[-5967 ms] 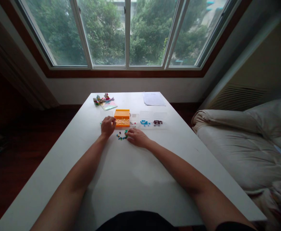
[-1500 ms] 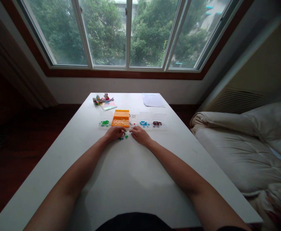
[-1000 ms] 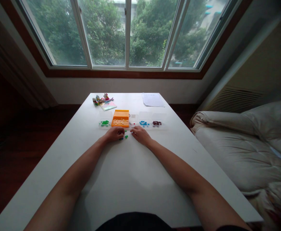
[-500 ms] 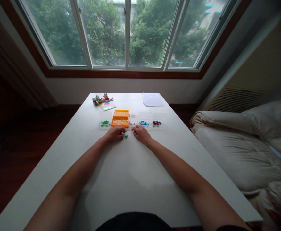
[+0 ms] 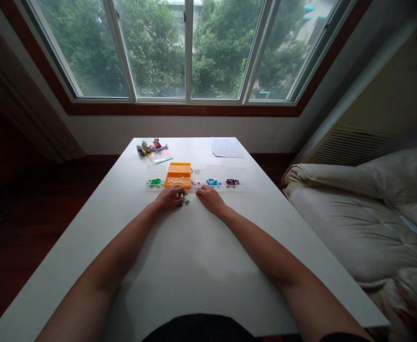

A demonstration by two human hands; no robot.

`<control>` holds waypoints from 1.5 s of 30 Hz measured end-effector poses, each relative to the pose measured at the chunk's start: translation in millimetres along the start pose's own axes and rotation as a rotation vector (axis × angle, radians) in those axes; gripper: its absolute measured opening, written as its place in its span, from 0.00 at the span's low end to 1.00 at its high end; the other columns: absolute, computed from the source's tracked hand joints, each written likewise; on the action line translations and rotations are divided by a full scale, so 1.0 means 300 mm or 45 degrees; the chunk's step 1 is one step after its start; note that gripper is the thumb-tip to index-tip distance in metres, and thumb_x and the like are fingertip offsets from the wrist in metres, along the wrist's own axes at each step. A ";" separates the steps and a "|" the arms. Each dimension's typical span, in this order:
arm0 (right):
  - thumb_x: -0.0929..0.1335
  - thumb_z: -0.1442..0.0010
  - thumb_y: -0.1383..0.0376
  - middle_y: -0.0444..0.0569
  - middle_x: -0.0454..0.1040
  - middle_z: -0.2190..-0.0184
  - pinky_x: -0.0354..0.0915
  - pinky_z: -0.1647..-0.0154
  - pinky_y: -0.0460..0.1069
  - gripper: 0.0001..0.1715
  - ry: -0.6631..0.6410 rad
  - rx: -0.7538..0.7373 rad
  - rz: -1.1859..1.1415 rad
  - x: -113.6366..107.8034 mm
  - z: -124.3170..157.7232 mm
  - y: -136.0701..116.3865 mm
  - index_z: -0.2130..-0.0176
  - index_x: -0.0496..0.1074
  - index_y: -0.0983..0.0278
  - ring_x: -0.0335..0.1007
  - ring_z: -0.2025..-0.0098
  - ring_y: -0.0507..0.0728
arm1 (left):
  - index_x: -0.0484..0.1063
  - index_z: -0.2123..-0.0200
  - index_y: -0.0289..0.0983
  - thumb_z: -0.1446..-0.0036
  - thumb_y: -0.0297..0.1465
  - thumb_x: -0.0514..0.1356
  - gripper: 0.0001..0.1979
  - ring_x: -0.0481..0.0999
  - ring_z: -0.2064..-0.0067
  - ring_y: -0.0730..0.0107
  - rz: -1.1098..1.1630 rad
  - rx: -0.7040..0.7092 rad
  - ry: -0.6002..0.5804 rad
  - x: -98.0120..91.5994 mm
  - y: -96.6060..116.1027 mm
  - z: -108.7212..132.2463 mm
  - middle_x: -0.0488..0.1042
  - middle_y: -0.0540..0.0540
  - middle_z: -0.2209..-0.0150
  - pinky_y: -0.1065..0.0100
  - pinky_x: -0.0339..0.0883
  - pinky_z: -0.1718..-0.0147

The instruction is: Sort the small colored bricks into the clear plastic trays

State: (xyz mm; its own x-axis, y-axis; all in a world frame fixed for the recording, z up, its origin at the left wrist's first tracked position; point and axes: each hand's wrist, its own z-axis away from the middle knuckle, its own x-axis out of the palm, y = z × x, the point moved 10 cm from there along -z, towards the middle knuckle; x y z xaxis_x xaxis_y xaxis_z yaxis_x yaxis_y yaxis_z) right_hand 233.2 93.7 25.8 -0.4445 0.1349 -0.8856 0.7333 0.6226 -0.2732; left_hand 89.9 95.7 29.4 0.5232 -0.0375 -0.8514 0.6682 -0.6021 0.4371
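Observation:
My left hand [image 5: 170, 197] rests on the white table with its fingers curled inward; whatever they pinch is too small to name. Beside its fingertips lie a few small green pieces [image 5: 187, 203]. My right hand [image 5: 210, 197] is closed, fingertips at the front edge of a clear compartment box [image 5: 195, 184] with tiny white and red pieces; anything in its grip is hidden. Just beyond my left hand stands an open orange case [image 5: 179, 169] holding small pale yellow pieces. Green pieces [image 5: 154, 182], blue pieces [image 5: 213, 182] and dark brown pieces [image 5: 233, 182] fill other clear compartments.
Small toy figures [image 5: 144, 148] and a pastel-coloured card [image 5: 160, 156] are at the table's far left. White paper sheets [image 5: 227, 147] lie at the far right. A pale sofa [image 5: 354, 218] flanks the table on the right, and a window is ahead.
My right hand's fingertips have shifted very slightly, while my left hand stays almost in place. The boxes and loose pieces have not moved visibly.

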 end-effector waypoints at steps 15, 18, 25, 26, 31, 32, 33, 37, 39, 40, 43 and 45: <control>0.62 0.34 0.68 0.56 0.73 0.61 0.61 0.49 0.56 0.13 0.580 0.294 -0.055 -0.213 0.025 0.286 0.58 0.76 0.64 0.65 0.55 0.63 | 0.77 0.63 0.40 0.44 0.29 0.60 0.07 0.72 0.62 0.68 -0.054 0.020 -0.006 -0.005 0.013 -0.007 0.74 0.46 0.63 0.69 0.64 0.62; 0.61 0.34 0.68 0.57 0.73 0.59 0.61 0.48 0.57 0.15 0.564 0.323 -0.081 -0.200 0.024 0.307 0.56 0.76 0.65 0.66 0.55 0.63 | 0.77 0.64 0.40 0.44 0.29 0.60 0.06 0.72 0.62 0.68 -0.050 0.011 -0.001 -0.009 0.012 -0.008 0.74 0.46 0.63 0.69 0.64 0.62; 0.63 0.34 0.70 0.54 0.73 0.61 0.62 0.49 0.55 0.13 0.501 0.222 -0.123 -0.166 0.022 0.216 0.57 0.77 0.63 0.66 0.54 0.62 | 0.78 0.61 0.40 0.45 0.27 0.60 0.10 0.72 0.62 0.68 -0.043 0.007 0.012 -0.008 0.001 -0.009 0.74 0.46 0.63 0.69 0.64 0.62; 0.63 0.35 0.70 0.54 0.74 0.61 0.62 0.49 0.55 0.13 0.488 0.193 -0.134 -0.161 0.022 0.197 0.57 0.77 0.63 0.66 0.54 0.61 | 0.78 0.61 0.40 0.46 0.27 0.60 0.10 0.72 0.63 0.68 -0.043 0.012 0.005 -0.006 0.003 -0.008 0.74 0.46 0.63 0.69 0.64 0.62; 0.64 0.35 0.70 0.52 0.74 0.61 0.63 0.49 0.53 0.13 0.401 0.075 -0.184 -0.136 0.016 0.128 0.57 0.77 0.61 0.67 0.55 0.60 | 0.78 0.63 0.40 0.46 0.28 0.60 0.09 0.72 0.61 0.66 -0.055 0.029 -0.007 -0.008 0.019 -0.005 0.74 0.46 0.63 0.68 0.64 0.61; 0.64 0.35 0.70 0.51 0.74 0.62 0.63 0.50 0.53 0.13 0.381 0.059 -0.188 -0.132 0.015 0.120 0.58 0.77 0.61 0.67 0.55 0.59 | 0.78 0.63 0.40 0.45 0.28 0.60 0.08 0.72 0.61 0.66 -0.057 0.026 -0.005 -0.009 0.020 -0.005 0.74 0.45 0.63 0.68 0.64 0.61; 0.64 0.35 0.70 0.51 0.74 0.62 0.63 0.50 0.52 0.13 0.362 0.047 -0.189 -0.129 0.015 0.114 0.58 0.77 0.62 0.67 0.55 0.59 | 0.78 0.63 0.40 0.45 0.29 0.59 0.08 0.72 0.61 0.66 -0.060 0.025 -0.006 -0.008 0.020 -0.005 0.74 0.45 0.63 0.68 0.64 0.61; 0.64 0.34 0.70 0.51 0.76 0.61 0.63 0.51 0.51 0.12 0.271 0.027 -0.174 -0.110 0.015 0.094 0.57 0.77 0.62 0.69 0.56 0.58 | 0.78 0.63 0.40 0.43 0.31 0.59 0.08 0.72 0.61 0.66 -0.099 0.030 -0.022 0.000 0.020 -0.008 0.74 0.45 0.63 0.69 0.63 0.62; 0.64 0.34 0.70 0.51 0.77 0.61 0.63 0.51 0.50 0.12 0.224 0.004 -0.167 -0.097 0.014 0.078 0.57 0.77 0.62 0.69 0.56 0.57 | 0.78 0.63 0.41 0.42 0.31 0.58 0.08 0.72 0.62 0.66 -0.141 0.043 -0.032 0.005 0.025 -0.010 0.74 0.45 0.63 0.68 0.62 0.63; 0.64 0.34 0.69 0.51 0.77 0.61 0.63 0.51 0.50 0.12 0.208 -0.010 -0.165 -0.091 0.014 0.069 0.57 0.77 0.62 0.70 0.56 0.57 | 0.78 0.63 0.41 0.42 0.32 0.58 0.08 0.72 0.61 0.65 -0.166 0.053 -0.036 0.007 0.029 -0.010 0.74 0.45 0.63 0.68 0.62 0.63; 0.64 0.33 0.69 0.50 0.78 0.59 0.62 0.51 0.50 0.13 0.170 -0.044 -0.154 -0.078 0.012 0.050 0.56 0.77 0.62 0.70 0.56 0.56 | 0.77 0.63 0.41 0.42 0.32 0.59 0.07 0.72 0.61 0.63 -0.229 0.072 -0.045 0.013 0.044 -0.010 0.75 0.45 0.63 0.67 0.61 0.64; 0.64 0.34 0.70 0.50 0.78 0.58 0.62 0.51 0.50 0.13 0.148 -0.043 -0.144 -0.071 0.010 0.047 0.56 0.77 0.62 0.71 0.56 0.56 | 0.77 0.63 0.41 0.41 0.33 0.59 0.07 0.72 0.61 0.63 -0.246 0.069 -0.060 0.019 0.049 -0.010 0.75 0.44 0.63 0.67 0.60 0.66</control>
State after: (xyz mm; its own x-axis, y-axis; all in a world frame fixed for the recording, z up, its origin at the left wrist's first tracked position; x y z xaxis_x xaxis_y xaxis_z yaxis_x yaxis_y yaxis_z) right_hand 254.7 97.4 39.7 -0.5813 0.1498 -0.7998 0.6583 0.6644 -0.3540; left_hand 104.4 88.9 31.9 0.3617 0.0465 -0.9311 0.7237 -0.6436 0.2490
